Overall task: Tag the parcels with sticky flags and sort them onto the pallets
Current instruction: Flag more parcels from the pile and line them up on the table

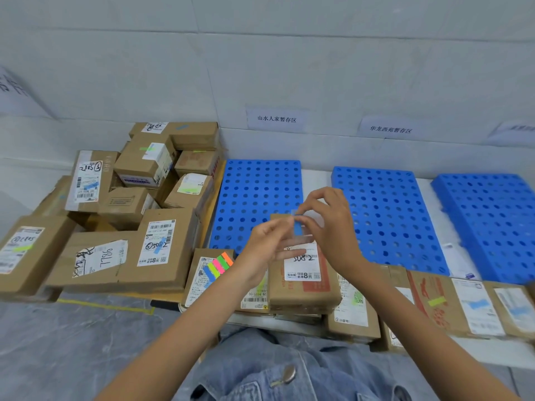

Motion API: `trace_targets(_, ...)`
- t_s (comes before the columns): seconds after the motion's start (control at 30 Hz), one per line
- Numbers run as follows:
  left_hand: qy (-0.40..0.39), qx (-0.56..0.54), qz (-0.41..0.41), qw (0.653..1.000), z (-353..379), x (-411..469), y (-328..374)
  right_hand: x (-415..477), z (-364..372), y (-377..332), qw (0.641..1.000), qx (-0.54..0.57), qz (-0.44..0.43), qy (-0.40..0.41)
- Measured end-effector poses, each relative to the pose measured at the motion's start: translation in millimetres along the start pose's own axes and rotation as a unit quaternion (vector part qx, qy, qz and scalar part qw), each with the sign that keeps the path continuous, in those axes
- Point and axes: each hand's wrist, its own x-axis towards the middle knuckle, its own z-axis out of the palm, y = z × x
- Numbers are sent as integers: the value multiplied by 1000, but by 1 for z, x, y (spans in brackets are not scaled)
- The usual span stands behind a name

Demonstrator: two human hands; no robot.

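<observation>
Both hands meet above a brown parcel (pixel 304 287) whose white label bears a handwritten number; the right hand (pixel 328 227) has its grip pinched, thumb and forefinger, on a blue sticky flag (pixel 298 227); the left hand (pixel 267 246) has its grip closed on the edge of a clear sheet (pixel 304 237) that carries the flag, though blur hides how its fingers lie. The flag is held in the air over that parcel, apart from it. Just left, a fan of coloured flags (pixel 219 266), orange, green, pink, yellow-green and blue, lies on the label of a neighbouring parcel (pixel 199 282). More labelled parcels run in a row (pixel 463 305) to the right, several already flagged blue or yellow-green. On the far left a heap of cardboard boxes (pixel 130 215) stands stacked. Behind, three blue perforated pallets lie side by side on the floor: near (pixel 257 195), middle (pixel 385 215), far right (pixel 492 224); paper signs (pixel 276 119) hang on the wall above them.
</observation>
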Motion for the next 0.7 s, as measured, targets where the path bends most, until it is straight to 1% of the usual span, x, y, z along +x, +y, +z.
trace_targets(0.07, -8, -11, -36, 999, -2, 3, 4, -3, 0, 3, 999, -22, -42, 3)
trace_targets(0.17, -28, 11, -70, 997, -3, 5, 8, -6, -1, 4, 993, -45, -110, 19)
trace_targets(0.23, -32, 10, -89, 995, -3, 5, 11, -8, -2, 4, 990, -45, -132, 24)
trace_targets(0.33, -47, 11, -108, 993, -5, 6, 13, -10, -5, 4, 990, -42, -135, 14)
trace_targets(0.47, -62, 9, -121, 991, -10, 7, 12, -12, -11, -3, 995, -9, -98, 12)
trace_targets(0.57, -74, 8, -114, 991, -12, 6, 12, -14, -12, -6, 992, -12, -120, 24)
trace_targets(0.7, -78, 23, -107, 991, -13, 5, 13, -15, -10, -2, 990, -34, -138, 17)
